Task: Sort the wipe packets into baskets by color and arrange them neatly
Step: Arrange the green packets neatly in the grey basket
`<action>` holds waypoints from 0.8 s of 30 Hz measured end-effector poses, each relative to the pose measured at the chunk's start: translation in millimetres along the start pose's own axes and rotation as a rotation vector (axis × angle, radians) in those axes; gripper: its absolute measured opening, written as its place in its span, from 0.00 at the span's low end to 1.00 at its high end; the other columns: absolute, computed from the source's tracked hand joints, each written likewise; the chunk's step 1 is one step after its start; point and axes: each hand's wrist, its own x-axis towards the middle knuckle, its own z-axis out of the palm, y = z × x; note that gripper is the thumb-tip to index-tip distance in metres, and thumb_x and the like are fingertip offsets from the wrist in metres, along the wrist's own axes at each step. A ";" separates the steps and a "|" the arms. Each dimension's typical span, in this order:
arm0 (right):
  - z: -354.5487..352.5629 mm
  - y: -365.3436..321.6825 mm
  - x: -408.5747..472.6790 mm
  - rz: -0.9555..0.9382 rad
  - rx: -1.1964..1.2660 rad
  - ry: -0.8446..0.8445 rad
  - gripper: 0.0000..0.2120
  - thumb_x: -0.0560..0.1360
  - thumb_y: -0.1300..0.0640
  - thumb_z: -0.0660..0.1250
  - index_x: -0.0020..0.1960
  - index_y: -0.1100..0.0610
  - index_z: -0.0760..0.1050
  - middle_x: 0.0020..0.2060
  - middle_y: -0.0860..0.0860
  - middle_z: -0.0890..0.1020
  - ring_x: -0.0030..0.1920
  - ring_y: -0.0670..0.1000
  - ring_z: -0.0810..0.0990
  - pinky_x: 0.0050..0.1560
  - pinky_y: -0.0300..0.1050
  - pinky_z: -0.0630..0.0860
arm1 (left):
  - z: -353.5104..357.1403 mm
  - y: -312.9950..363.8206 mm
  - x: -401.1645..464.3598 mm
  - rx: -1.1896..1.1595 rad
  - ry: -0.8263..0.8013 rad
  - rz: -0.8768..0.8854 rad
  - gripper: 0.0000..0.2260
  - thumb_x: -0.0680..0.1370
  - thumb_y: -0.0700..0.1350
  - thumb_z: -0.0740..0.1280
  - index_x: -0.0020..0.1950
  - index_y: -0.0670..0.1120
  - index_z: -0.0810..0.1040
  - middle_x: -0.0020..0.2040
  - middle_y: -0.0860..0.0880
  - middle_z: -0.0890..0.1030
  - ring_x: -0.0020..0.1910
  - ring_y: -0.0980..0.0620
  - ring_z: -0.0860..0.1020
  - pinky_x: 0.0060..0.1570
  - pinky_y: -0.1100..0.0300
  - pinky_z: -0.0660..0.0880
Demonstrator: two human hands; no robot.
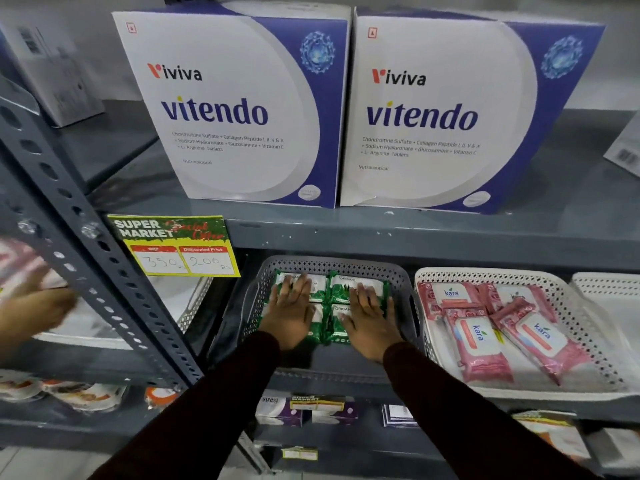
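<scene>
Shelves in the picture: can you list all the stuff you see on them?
Vitendo boxes: two, white and blue, upper shelf.
Price tag: one, yellow and green, shelf edge.
Grey basket: one, middle shelf, centre.
Green Origami wipe packets: about four, in the grey basket.
White basket: one, right of the grey one.
Pink Kara wipe packets: about five, jumbled in the white basket.
Left hand: flat on green packets.
Right hand: flat on green packets.

The shelf board (415,233) hangs low over the grey basket (332,265). Its front stays open. A white basket (426,282) crowds its right side.
</scene>
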 end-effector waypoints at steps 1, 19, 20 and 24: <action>1.0 -0.2 5.6 0.000 -0.006 -0.003 0.32 0.83 0.41 0.42 0.81 0.54 0.38 0.80 0.53 0.37 0.79 0.54 0.34 0.73 0.62 0.31 | 1.7 -3.6 6.0 0.002 -0.018 -0.021 0.26 0.83 0.54 0.45 0.78 0.47 0.40 0.76 0.51 0.35 0.75 0.43 0.35 0.73 0.44 0.36; -34.5 26.1 -46.5 -0.014 0.326 0.498 0.21 0.77 0.52 0.59 0.68 0.53 0.76 0.68 0.56 0.77 0.70 0.59 0.72 0.72 0.60 0.66 | 3.4 62.9 23.2 -0.206 0.116 0.004 0.24 0.78 0.41 0.60 0.75 0.41 0.62 0.72 0.37 0.68 0.71 0.42 0.67 0.70 0.54 0.61; -36.3 43.8 -65.1 0.053 0.386 0.651 0.17 0.75 0.54 0.62 0.61 0.53 0.80 0.58 0.55 0.83 0.59 0.58 0.80 0.62 0.56 0.76 | 1.0 85.9 19.6 -0.354 0.180 0.016 0.22 0.77 0.40 0.61 0.72 0.43 0.68 0.64 0.36 0.77 0.61 0.42 0.76 0.62 0.55 0.70; -38.8 124.9 -112.4 0.557 0.287 0.539 0.34 0.68 0.37 0.70 0.65 0.58 0.73 0.58 0.59 0.81 0.57 0.61 0.80 0.52 0.53 0.78 | -3.8 190.5 16.9 -0.704 0.242 0.150 0.14 0.75 0.38 0.62 0.56 0.49 0.82 0.44 0.44 0.86 0.36 0.48 0.81 0.41 0.56 0.78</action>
